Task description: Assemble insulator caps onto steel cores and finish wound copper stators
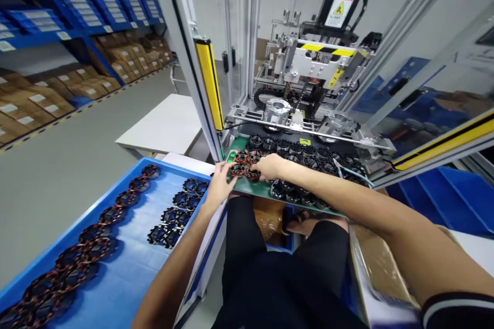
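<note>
A small cluster of copper-wound motor stators (242, 156) lies at the left end of the green work surface (247, 188). My left hand (221, 185) curls its thumb and fingers around the near-left wound stator (236, 170). Reaching in from the right, my right hand (270, 167) has its fingers closed on the near-right wound stator (253, 175); part of that stator is hidden by the fingers. To the right stand rows of black stators without visible copper (294, 157), partly covered by my right forearm. Cutters with light-blue handles (349, 170) lie on them.
At left, a blue tray (129, 262) holds wound stators (96, 248) along one side and black stators (180, 199) along the other. A winding machine (309, 69) with metal fixtures (278, 109) stands ahead. Yellow light-curtain bars (209, 85) flank the opening. A white table (164, 122) stands beyond.
</note>
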`<state>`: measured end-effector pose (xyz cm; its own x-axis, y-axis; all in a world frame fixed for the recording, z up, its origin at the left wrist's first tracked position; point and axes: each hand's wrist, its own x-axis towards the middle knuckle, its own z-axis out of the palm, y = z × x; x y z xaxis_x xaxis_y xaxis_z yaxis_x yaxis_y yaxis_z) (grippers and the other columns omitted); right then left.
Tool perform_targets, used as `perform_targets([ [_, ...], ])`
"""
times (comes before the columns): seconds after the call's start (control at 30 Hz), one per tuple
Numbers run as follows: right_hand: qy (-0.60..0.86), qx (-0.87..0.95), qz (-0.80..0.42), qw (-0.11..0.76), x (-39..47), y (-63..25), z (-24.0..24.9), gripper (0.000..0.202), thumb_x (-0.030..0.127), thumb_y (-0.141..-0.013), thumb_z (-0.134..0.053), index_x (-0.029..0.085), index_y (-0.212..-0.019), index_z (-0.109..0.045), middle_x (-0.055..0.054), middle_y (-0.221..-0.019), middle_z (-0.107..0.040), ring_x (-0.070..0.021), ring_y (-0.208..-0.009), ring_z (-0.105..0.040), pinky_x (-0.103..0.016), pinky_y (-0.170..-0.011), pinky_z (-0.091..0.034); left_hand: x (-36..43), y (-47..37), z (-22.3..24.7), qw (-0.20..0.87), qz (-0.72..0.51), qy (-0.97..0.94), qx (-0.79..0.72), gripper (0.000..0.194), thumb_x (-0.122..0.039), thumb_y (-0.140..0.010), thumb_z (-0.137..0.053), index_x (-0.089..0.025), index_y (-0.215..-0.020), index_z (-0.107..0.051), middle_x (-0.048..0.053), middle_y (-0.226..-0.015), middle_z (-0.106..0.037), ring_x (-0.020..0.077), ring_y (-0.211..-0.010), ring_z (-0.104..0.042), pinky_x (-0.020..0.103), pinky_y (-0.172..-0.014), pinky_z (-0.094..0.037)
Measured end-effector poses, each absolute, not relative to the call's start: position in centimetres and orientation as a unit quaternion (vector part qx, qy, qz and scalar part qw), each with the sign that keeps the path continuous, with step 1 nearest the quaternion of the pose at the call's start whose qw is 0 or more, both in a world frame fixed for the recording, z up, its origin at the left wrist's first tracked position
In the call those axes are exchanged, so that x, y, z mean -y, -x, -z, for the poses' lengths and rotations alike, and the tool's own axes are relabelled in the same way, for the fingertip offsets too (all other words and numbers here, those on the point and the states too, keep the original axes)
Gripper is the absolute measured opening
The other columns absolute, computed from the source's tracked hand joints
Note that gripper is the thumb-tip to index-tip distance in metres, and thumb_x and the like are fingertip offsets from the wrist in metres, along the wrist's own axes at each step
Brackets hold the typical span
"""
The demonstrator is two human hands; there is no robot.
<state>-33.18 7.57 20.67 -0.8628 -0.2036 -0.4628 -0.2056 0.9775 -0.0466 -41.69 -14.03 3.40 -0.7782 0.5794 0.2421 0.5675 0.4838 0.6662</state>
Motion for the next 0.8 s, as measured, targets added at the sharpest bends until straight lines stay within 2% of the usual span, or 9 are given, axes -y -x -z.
perform_targets([
  [0.1,0.053,-0.985,0.029,0.162,-11.5,28.8,-24.3,0.047,0.048,-0.115,-0.079,0.029,-0.158,-0.075,-0.009,-0.128,-0.086,-0.0269,-0.115,-0.082,-0.046,-0.108,-0.066,15.4,40.3,-4.3,-0.032,-0.417,-0.306,-0.855,0.052,-0.018,-0.103,-0.071,-0.025,-0.155,-0.069,0.018,-0.164,-0.056,0.0380,-0.164,-0.057,0.061,-0.138,-0.057],
  [0.17,0.012,-0.995,0.059,0.085,-14.8,24.8,-27.0,0.048,0.050,-0.119,-0.071,0.035,-0.165,-0.071,-0.005,-0.116,-0.088,-0.0249,-0.106,-0.083,-0.041,-0.103,-0.062,15.8,39.2,-5.1,-0.053,-0.441,-0.285,-0.850,0.048,-0.026,-0.106,-0.067,-0.024,-0.154,-0.065,0.020,-0.162,-0.054,0.0390,-0.165,-0.054,0.062,-0.133,-0.061],
  [0.2,-0.013,-0.996,0.073,0.046,-16.4,22.6,-28.0,0.047,0.052,-0.121,-0.066,0.034,-0.164,-0.071,-0.004,-0.112,-0.088,-0.0236,-0.099,-0.082,-0.039,-0.100,-0.061,15.6,38.6,-5.7,-0.059,-0.452,-0.278,-0.846,0.045,-0.031,-0.108,-0.066,-0.025,-0.153,-0.064,0.020,-0.160,-0.055,0.0384,-0.163,-0.055,0.060,-0.127,-0.066],
  [0.27,-0.063,-0.994,0.091,-0.024,-19.2,18.4,-28.8,0.045,0.051,-0.122,-0.057,0.027,-0.157,-0.075,-0.005,-0.108,-0.086,-0.0240,-0.093,-0.080,-0.039,-0.096,-0.060,14.6,37.1,-6.9,-0.064,-0.469,-0.282,-0.835,0.041,-0.041,-0.111,-0.068,-0.025,-0.148,-0.063,0.018,-0.156,-0.057,0.0363,-0.156,-0.059,0.054,-0.116,-0.072],
  [0.33,-0.097,-0.987,0.102,-0.071,-21.4,15.1,-27.6,0.041,0.049,-0.119,-0.059,0.023,-0.143,-0.079,-0.010,-0.113,-0.084,-0.0288,-0.102,-0.079,-0.044,-0.100,-0.061,12.4,35.5,-8.3,-0.060,-0.477,-0.311,-0.820,0.038,-0.047,-0.111,-0.071,-0.025,-0.142,-0.065,0.017,-0.152,-0.060,0.0337,-0.150,-0.065,0.049,-0.111,-0.074],
  [0.4,-0.105,-0.984,0.114,-0.091,-22.8,12.9,-25.1,0.034,0.046,-0.114,-0.066,0.024,-0.135,-0.081,-0.015,-0.126,-0.082,-0.0349,-0.119,-0.077,-0.050,-0.111,-0.061,9.5,34.0,-9.9,-0.052,-0.473,-0.362,-0.802,0.035,-0.047,-0.112,-0.073,-0.025,-0.138,-0.069,0.016,-0.150,-0.060,0.0315,-0.146,-0.068,0.046,-0.110,-0.073],
  [0.5,-0.094,-0.982,0.135,-0.088,-23.9,11.7,-20.9,0.032,0.042,-0.109,-0.075,0.027,-0.136,-0.079,-0.016,-0.144,-0.077,-0.0392,-0.137,-0.070,-0.058,-0.124,-0.058,4.5,32.3,-12.4,-0.043,-0.437,-0.453,-0.776,0.032,-0.044,-0.112,-0.077,-0.027,-0.139,-0.075,0.014,-0.154,-0.061,0.0312,-0.150,-0.065,0.051,-0.127,-0.065],
  [0.6,-0.083,-0.982,0.149,-0.083,-24.6,11.7,-18.4,0.033,0.039,-0.108,-0.077,0.026,-0.138,-0.078,-0.017,-0.147,-0.074,-0.0392,-0.140,-0.067,-0.059,-0.127,-0.058,0.4,31.2,-14.2,-0.035,-0.378,-0.525,-0.762,0.033,-0.042,-0.112,-0.080,-0.031,-0.143,-0.079,0.014,-0.163,-0.058,0.0348,-0.158,-0.057,0.059,-0.140,-0.053],
  [0.8,-0.062,-0.983,0.154,-0.075,-26.4,12.8,-16.9,0.030,0.041,-0.109,-0.079,0.022,-0.133,-0.081,-0.019,-0.146,-0.073,-0.0401,-0.138,-0.069,-0.063,-0.126,-0.058,-3.9,31.0,-14.4,-0.018,-0.293,-0.582,-0.759,0.031,-0.042,-0.110,-0.084,-0.025,-0.136,-0.082,0.019,-0.166,-0.057,0.0425,-0.162,-0.049,0.067,-0.137,-0.053],
])
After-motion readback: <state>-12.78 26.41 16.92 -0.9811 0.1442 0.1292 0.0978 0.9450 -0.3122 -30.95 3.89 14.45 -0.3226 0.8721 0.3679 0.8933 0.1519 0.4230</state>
